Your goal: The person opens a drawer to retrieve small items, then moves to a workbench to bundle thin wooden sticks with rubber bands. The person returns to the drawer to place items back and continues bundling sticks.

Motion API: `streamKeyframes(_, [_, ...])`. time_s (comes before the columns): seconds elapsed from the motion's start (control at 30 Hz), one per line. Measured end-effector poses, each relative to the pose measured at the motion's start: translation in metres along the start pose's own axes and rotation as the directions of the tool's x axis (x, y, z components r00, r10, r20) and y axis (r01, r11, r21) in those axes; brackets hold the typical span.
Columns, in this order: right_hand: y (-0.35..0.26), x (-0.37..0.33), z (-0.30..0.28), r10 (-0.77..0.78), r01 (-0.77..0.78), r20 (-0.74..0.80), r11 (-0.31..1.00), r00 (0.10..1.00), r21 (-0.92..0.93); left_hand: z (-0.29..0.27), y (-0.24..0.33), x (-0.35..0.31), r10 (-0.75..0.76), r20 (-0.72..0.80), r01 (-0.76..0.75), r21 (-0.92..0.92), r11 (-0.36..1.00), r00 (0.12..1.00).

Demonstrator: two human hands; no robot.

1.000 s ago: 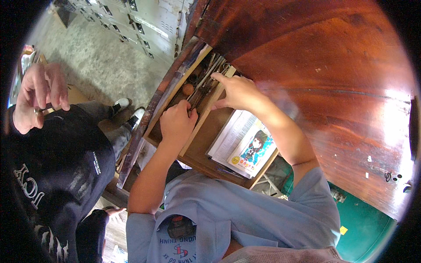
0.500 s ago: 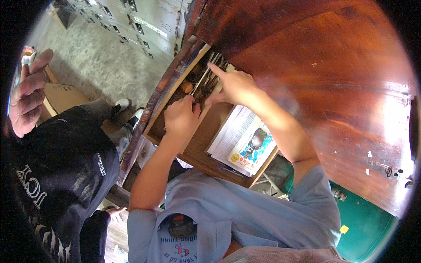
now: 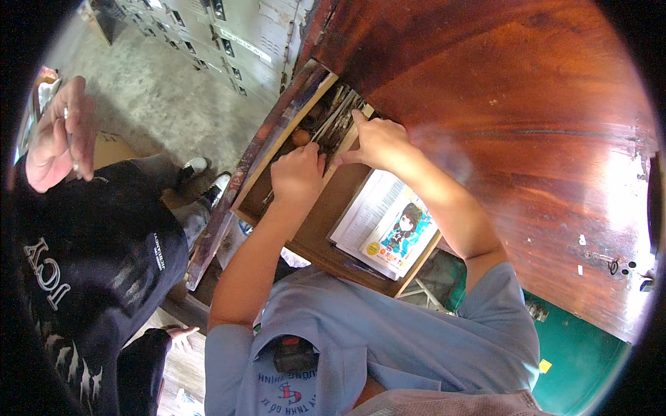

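Note:
My left hand [image 3: 298, 173] reaches into the narrow side compartment of a wooden drawer [image 3: 316, 243]. Its fingers are curled down among loose items, and whatever they hold is hidden. Beyond it, thin metal rods [image 3: 336, 114] lie along the compartment with other dark small pieces. A round orange-brown object [image 3: 300, 137] sits beside the left fingers. My right hand [image 3: 380, 141] rests over the far end of the wooden divider, thumb and index finger spread apart, with the index tip near the rods.
Papers and a colourful booklet [image 3: 399, 232] fill the drawer's right part. A glossy reddish-brown tabletop [image 3: 513, 132] extends beyond. At left stands a person in a black shirt [image 3: 104, 249], one hand [image 3: 62, 139] raised. Grey lockers [image 3: 239, 41] and a green surface [image 3: 576, 367] flank the desk.
My left hand has shifted slightly right and farther into the compartment. My right hand has moved a little right, its index finger less stretched out. The other person's raised hand has turned.

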State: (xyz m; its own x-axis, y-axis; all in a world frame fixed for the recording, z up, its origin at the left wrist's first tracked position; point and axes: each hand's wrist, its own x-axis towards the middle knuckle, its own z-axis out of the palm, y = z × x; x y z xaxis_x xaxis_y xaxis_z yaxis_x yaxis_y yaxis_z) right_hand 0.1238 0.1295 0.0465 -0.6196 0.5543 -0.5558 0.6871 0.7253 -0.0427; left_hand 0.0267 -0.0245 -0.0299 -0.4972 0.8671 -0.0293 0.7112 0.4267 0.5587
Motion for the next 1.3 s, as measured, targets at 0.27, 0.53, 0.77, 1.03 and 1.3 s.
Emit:
streamKeyframes(0.27, [-0.002, -0.014, 0.020, -0.094, 0.095, 0.032, 0.995, 0.995, -0.019, -0.039, -0.034, -0.052, -0.019, -0.152, 0.041, 0.139, 0.989, 0.988])
streamKeyframes(0.53, [-0.007, -0.015, 0.033, -0.106, 0.107, -0.023, 0.994, 0.994, 0.032, -0.044, -0.028, -0.049, -0.062, 0.029, 0.049, 0.331, 0.942, 0.998])
streamKeyframes(0.77, [-0.009, -0.021, 0.030, -0.096, 0.097, -0.025, 0.993, 0.995, 0.069, -0.028, -0.027, -0.055, -0.104, -0.017, 0.099, 0.511, 0.854, 0.994])
streamKeyframes(1.03, [-0.004, -0.026, 0.030, -0.124, 0.127, -0.037, 0.986, 0.992, 0.107, -0.033, -0.024, -0.050, -0.151, -0.017, 0.139, 0.500, 0.855, 0.988])
streamKeyframes(1.3, [0.000, -0.019, 0.041, -0.110, 0.117, -0.062, 0.985, 0.992, 0.126, -0.045, -0.014, -0.071, -0.163, 0.111, 0.096, 0.454, 0.886, 0.980])
